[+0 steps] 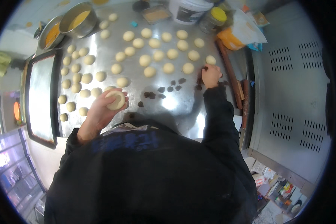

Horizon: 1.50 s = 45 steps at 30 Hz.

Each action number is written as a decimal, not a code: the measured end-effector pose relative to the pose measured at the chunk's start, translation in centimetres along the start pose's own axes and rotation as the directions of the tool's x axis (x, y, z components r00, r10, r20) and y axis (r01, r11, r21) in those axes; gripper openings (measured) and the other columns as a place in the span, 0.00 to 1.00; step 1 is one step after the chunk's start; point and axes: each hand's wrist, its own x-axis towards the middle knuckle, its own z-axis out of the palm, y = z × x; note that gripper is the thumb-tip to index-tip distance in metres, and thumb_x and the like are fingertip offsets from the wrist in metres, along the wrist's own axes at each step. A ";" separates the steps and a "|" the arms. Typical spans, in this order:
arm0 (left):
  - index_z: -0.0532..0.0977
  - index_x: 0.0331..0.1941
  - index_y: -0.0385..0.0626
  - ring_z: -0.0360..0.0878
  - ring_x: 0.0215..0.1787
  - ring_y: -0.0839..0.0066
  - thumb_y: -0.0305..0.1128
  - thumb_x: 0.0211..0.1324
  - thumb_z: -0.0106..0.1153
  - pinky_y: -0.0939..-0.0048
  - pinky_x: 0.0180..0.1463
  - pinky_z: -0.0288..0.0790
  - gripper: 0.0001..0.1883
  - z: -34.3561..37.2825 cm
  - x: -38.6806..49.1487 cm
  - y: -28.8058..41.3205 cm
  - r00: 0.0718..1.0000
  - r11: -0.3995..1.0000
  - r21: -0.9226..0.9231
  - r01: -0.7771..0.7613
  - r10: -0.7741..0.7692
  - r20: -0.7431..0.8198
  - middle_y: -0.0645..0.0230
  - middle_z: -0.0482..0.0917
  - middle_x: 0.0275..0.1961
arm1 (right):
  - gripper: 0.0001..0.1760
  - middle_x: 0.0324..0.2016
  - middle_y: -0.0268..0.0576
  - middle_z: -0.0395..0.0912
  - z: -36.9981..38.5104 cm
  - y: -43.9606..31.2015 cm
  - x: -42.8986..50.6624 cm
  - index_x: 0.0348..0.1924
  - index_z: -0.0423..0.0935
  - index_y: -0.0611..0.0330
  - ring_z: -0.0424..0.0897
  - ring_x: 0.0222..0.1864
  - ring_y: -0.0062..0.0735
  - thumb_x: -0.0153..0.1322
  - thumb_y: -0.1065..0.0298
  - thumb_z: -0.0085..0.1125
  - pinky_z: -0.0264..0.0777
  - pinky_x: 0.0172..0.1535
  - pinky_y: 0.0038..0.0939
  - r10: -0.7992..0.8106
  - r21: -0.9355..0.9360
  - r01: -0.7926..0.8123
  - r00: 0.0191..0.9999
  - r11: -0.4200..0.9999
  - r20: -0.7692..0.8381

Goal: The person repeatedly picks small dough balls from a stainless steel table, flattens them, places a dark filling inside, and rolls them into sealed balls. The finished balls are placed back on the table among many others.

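My left hand (99,107) holds a cupped round of pale dough (116,101), its hollow facing up and my thumb over its edge. My right hand (211,76) is at the right of the steel table, fingers closed, with a dark brown piece (205,68) at the fingertips. Just beyond it sits a dough ball (210,60). Between my hands, several flat dark brown pieces (161,89) lie scattered on the metal. Larger dough balls (168,68) spread across the middle. Smaller ones (76,68) are grouped at the left, some partly hidden behind my left hand.
A dark-rimmed baking tray (42,98) lies along the left edge. Steel bowls of yellow (78,21) and orange (52,35) contents stand back left. A white bucket (187,12), yellow-lidded jar (214,19) and bags (240,30) stand back right. Wooden rolling pins (230,74) line the right edge.
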 end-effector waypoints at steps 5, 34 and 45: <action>0.68 0.54 0.37 0.75 0.57 0.65 0.31 0.68 0.48 0.61 0.59 0.71 0.15 0.9 0.6 0.2 0.990 0.994 -0.022 -0.109 0.106 -0.090 0.56 0.76 0.54 | 0.14 0.36 0.38 0.82 -6.9 -10.1 -3.1 0.39 0.82 0.59 0.77 0.46 0.37 0.60 0.71 0.68 0.69 0.51 0.33 -0.051 0.803 0.069 0.998 0.593 -0.048; 0.68 0.59 0.44 0.75 0.55 0.71 0.30 0.66 0.53 0.66 0.59 0.70 0.18 2.3 -5.3 1.5 0.876 0.873 -0.297 -0.387 0.449 0.177 0.62 0.75 0.55 | 0.22 0.39 0.40 0.77 -15.2 -27.5 -16.1 0.46 0.82 0.60 0.73 0.42 0.36 0.57 0.75 0.72 0.71 0.41 0.31 -0.696 0.696 0.679 0.617 0.235 -0.367; 0.67 0.59 0.37 0.76 0.54 0.71 0.25 0.62 0.54 0.68 0.57 0.73 0.21 2.1 -6.5 2.1 0.907 0.918 -0.057 -0.391 0.395 0.142 0.60 0.75 0.53 | 0.13 0.31 0.43 0.79 -17.5 -28.1 -15.6 0.36 0.80 0.62 0.76 0.33 0.38 0.58 0.81 0.66 0.70 0.36 0.30 -0.796 0.713 0.678 0.525 0.178 -0.300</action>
